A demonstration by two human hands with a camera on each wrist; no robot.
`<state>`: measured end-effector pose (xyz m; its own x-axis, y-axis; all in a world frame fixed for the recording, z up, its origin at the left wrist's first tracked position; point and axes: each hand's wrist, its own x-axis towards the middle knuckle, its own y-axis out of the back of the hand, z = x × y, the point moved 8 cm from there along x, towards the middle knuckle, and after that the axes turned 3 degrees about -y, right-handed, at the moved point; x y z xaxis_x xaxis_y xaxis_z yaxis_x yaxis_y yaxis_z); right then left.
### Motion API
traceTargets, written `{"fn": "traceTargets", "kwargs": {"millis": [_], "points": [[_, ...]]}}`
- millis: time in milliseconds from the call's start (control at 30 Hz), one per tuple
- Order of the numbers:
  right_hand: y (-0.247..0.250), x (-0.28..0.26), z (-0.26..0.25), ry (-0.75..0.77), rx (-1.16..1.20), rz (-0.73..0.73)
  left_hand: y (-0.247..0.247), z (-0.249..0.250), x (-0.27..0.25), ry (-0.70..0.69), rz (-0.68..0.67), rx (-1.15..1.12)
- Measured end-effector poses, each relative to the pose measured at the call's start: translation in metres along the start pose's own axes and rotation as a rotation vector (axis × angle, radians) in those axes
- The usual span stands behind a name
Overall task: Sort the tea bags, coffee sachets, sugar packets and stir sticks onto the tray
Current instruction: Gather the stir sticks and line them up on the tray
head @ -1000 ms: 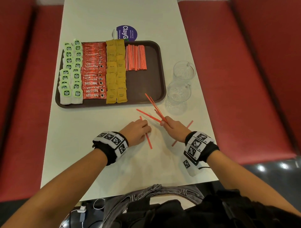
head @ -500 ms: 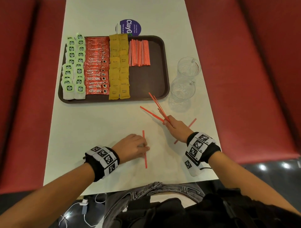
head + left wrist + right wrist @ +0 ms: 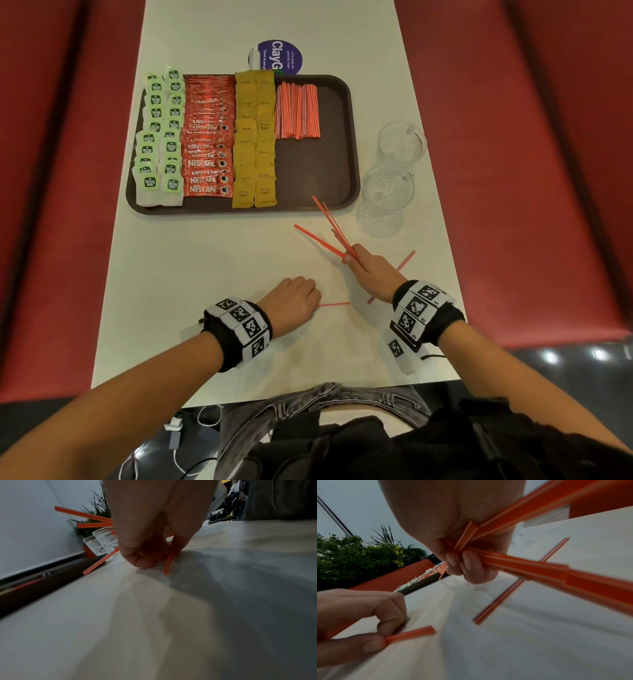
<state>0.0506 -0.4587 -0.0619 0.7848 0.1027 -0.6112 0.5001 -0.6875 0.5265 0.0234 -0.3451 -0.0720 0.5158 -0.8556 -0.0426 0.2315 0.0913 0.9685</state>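
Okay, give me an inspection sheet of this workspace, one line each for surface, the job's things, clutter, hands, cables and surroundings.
Surface: pale table.
Job's things: tray holds rows of tea bags, coffee sachets, sugar packets and stir sticks; one loose stick lies on the table.
Clutter: two glass mugs, a round sticker.
Hands: left hand pinches a single stick; right hand grips a bunch of sticks.
Cables: white cable below the table edge.
Surroundings: red benches.

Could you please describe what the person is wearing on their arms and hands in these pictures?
Both forearms are bare, with no sleeves, and the left hand and right hand wear no gloves. Each wrist carries a black band faced with white square tiles printed with black-and-white coded markers. The right band also holds a white block with a marker and a thin black cable trailing from it.
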Motion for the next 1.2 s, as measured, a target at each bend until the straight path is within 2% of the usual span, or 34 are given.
{"fn": "traceTargets", "kwargs": {"millis": [67,133,200,267,300,367,467,567,633,733,867,1033,1067,1200], "points": [[0.002,-0.001,-0.002,0.018,0.044,0.011,0.020,-0.020,0.001,0.208,0.152,-0.228],[0.007,-0.002,-0.007,0.041,0.096,0.046,0.025,-0.055,-0.004,0.570,0.174,-0.641],[0.015,-0.002,-0.015,0.080,0.136,0.082,0.029,-0.079,-0.012,0.905,0.322,-1.012],[0.020,-0.003,-0.027,0.125,0.176,0.093,0.032,-0.090,-0.009,1.092,0.508,-1.332],[0.022,-0.003,-0.033,0.143,0.200,0.088,0.035,-0.090,-0.002,1.129,0.587,-1.519],[0.022,-0.001,-0.044,0.159,0.221,0.057,0.047,-0.089,0.014,1.109,0.710,-1.768],[0.013,0.004,-0.051,0.154,0.247,-0.020,0.069,-0.092,0.030,1.054,0.828,-1.832],[0.008,0.009,-0.051,0.103,0.363,-0.071,0.074,-0.091,0.036,1.078,0.925,-1.915],[0.009,0.012,-0.055,0.123,0.354,-0.058,0.073,-0.084,0.041,1.055,0.936,-1.977],[0.011,0.016,-0.062,0.193,0.237,-0.040,0.070,-0.069,0.045,0.996,0.874,-1.977],[0.010,0.019,-0.062,0.194,0.137,-0.085,0.065,-0.062,0.048,0.950,0.870,-1.996],[0.010,0.022,-0.063,0.194,0.031,-0.135,0.064,-0.060,0.049,0.920,0.770,-1.966],[0.009,0.022,-0.063,0.199,0.037,-0.143,0.067,-0.064,0.046,0.921,0.787,-1.932],[-0.003,0.020,-0.059,0.197,0.012,-0.207,0.092,-0.089,0.030,0.941,0.998,-1.679]]}}
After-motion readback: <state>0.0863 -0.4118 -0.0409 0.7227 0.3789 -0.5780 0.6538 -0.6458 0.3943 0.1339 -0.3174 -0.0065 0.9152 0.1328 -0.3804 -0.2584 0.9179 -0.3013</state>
